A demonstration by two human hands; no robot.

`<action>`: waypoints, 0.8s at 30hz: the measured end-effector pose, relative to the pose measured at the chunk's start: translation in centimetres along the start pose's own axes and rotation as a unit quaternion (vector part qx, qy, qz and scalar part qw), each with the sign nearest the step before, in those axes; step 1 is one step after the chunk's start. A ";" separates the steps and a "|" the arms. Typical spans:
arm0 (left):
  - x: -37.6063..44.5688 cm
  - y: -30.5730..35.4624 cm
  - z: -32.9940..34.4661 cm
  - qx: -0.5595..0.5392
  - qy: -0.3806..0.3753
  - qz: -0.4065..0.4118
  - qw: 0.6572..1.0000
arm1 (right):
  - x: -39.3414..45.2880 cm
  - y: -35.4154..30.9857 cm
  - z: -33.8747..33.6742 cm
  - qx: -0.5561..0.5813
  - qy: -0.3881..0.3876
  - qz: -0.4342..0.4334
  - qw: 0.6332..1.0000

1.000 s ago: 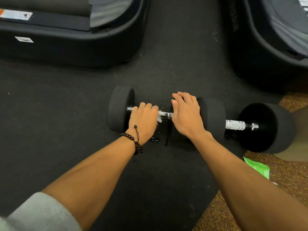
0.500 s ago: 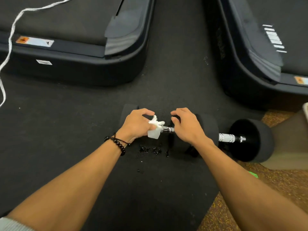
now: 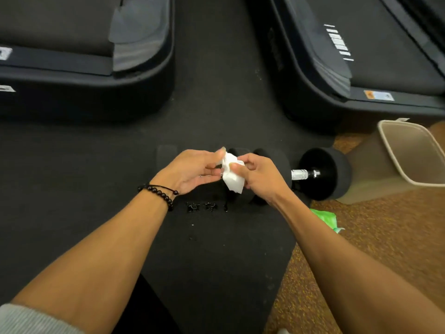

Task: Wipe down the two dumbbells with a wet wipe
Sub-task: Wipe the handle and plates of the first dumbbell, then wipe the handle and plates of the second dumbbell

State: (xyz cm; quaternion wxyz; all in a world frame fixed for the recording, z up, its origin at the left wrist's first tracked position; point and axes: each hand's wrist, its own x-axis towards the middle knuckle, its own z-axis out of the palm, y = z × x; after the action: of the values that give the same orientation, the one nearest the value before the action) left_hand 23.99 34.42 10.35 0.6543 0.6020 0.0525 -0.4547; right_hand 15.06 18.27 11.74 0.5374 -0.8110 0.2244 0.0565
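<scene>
Two black dumbbells lie end to end on the dark floor mat. The left dumbbell (image 3: pixel 166 153) is mostly hidden behind my hands; only its left weight shows. The right dumbbell (image 3: pixel 323 173) shows its chrome handle and its right weight. A crumpled white wet wipe (image 3: pixel 232 178) is held above the dumbbells between both hands. My left hand (image 3: pixel 192 171) pinches its upper left edge. My right hand (image 3: pixel 258 175) grips its right side with thumb and fingers.
Two treadmill bases (image 3: pixel 96 75) (image 3: pixel 349 68) stand at the back left and back right. A beige bin (image 3: pixel 399 160) sits beside the right dumbbell. A green wrapper (image 3: pixel 325 218) lies on the brown carpet. Small wet drops (image 3: pixel 204 207) mark the mat.
Both hands have lifted off the left dumbbell's handle. The wipe, earlier in the left hand alone, is now held between both hands. The view has tilted up, showing the bin.
</scene>
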 end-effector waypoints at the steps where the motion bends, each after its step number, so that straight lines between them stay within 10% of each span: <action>1: 0.2 -0.1 0.3 0.042 -0.006 0.003 0.999 | -0.2 0.2 -0.4 -0.003 0.004 0.004 1.000; 13: -0.5 0.0 4.8 0.080 0.097 0.097 0.987 | -0.8 1.6 -1.4 -0.003 0.027 -0.108 0.994; 18: 0.3 -0.6 7.8 -0.008 0.083 0.019 0.996 | -0.3 3.5 -2.6 -0.120 0.081 -0.230 0.962; 24: 2.9 0.4 12.7 0.272 0.210 0.156 0.926 | 2.7 5.4 -9.1 -0.176 0.002 -0.230 0.957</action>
State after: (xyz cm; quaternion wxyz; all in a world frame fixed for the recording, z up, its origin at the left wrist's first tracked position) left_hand 19.91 22.16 12.29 0.5023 0.8390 -0.0318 -0.2070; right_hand 13.76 7.53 10.09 0.3843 -0.9224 0.0194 -0.0317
